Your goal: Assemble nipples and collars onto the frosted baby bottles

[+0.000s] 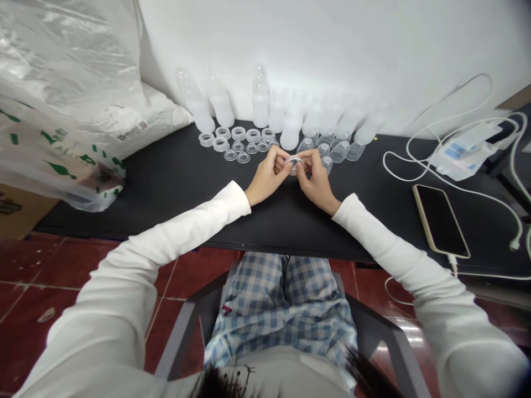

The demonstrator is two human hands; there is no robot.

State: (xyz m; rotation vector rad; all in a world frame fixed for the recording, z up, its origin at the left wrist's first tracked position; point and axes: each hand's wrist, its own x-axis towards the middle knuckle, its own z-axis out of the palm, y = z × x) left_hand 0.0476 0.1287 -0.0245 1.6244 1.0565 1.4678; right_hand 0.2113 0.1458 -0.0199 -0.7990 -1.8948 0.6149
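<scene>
My left hand (267,178) and my right hand (316,179) meet over the middle of the black table (174,182). Both pinch a small clear plastic ring with a teat (295,163) between the fingertips. Just beyond the hands lie several white screw rings (239,133) and clear teats (243,157) on the left. Clear caps (341,150) lie tipped on the right. A row of translucent baby bottles (260,105) stands along the white wall behind them.
A big clear plastic bag with green print (62,110) fills the table's left end. On the right lie a phone (440,220) face up, white cables (418,166) and a white power strip (464,155). A chair frame and red floor tiles show below.
</scene>
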